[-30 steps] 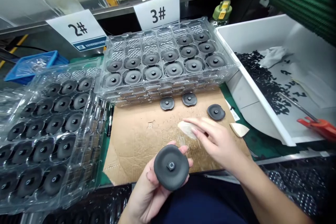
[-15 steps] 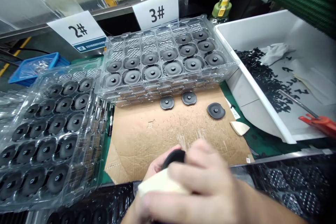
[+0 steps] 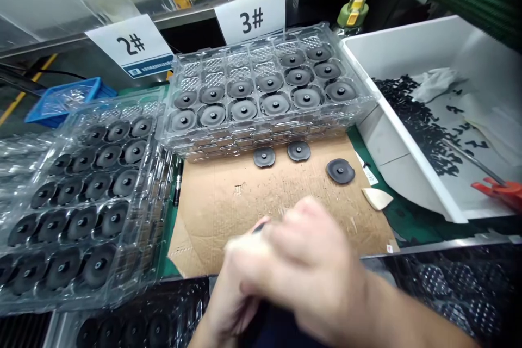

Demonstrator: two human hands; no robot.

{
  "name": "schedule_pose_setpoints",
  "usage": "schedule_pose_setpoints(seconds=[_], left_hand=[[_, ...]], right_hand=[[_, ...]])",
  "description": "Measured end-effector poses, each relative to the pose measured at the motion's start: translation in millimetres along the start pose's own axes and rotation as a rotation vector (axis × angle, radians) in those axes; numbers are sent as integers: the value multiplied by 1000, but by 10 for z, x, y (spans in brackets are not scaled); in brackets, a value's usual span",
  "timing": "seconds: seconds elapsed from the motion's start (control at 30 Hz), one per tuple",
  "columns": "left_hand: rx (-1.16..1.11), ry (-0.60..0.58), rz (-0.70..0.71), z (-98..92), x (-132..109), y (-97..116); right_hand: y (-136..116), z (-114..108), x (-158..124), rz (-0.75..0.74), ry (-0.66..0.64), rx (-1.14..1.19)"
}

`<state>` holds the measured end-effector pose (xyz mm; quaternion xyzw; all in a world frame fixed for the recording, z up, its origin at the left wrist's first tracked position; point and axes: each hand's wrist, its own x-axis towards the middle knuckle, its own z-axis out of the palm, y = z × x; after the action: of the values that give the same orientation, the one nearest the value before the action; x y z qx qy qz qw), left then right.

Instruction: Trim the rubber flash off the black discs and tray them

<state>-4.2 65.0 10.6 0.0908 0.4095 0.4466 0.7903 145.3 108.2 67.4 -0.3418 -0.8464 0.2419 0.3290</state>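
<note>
My two hands are together, low in the middle over the near edge of the cardboard. My left hand is mostly covered by the right one. Its fingers are closed on a black round disc, of which only a thin dark edge shows. My right hand, blurred by motion, is closed in front of it; the cream-coloured piece seen in its fingers a moment ago is hidden now. Ahead on the cardboard lie three loose black discs, each with a small central hub.
Stacked clear trays of black discs stand at the back. Another clear tray stack is on the left. At right, a white bin holds small black scraps and a red-handled tool. A pale wedge lies beside the cardboard.
My right hand has turned and moved over the left, covering the cream-coloured piece and most of the disc. The whole view has shifted slightly.
</note>
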Motion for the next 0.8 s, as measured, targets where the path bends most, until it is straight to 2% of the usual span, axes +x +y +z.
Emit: schedule_pose_setpoints(seconds=[0.07, 0.1, 0.13, 0.27, 0.33, 0.43, 0.53, 0.6, 0.67, 0.73, 0.8], left_hand=[[23, 3, 8, -7, 19, -6], [29, 5, 24, -10, 25, -6], [25, 8, 47, -13, 27, -3], [-68, 13, 113, -34, 19, 15], [-125, 27, 108, -54, 16, 24], [-173, 46, 97, -75, 18, 33], [-183, 34, 83, -64, 27, 27], [-179, 14, 91, -42, 36, 13], [-174, 2, 93, -24, 40, 0], [-172, 5, 59, -23, 38, 1], [-159, 31, 25, -34, 32, 14]], right_hand=[[38, 25, 22, -145, -24, 77], [101, 41, 25, -146, -29, 125], [192, 62, 15, -73, -18, 161], [636, 279, -216, 452, 56, 202], [783, 460, -421, 513, -16, 139], [853, 650, -643, 468, -121, 77], [739, 587, -571, 512, -88, 68], [551, 445, -392, 543, 50, 92], [306, 303, -206, 459, 186, 126], [76, 205, -85, 262, 161, 149], [-68, 151, -36, 150, 7, 192]])
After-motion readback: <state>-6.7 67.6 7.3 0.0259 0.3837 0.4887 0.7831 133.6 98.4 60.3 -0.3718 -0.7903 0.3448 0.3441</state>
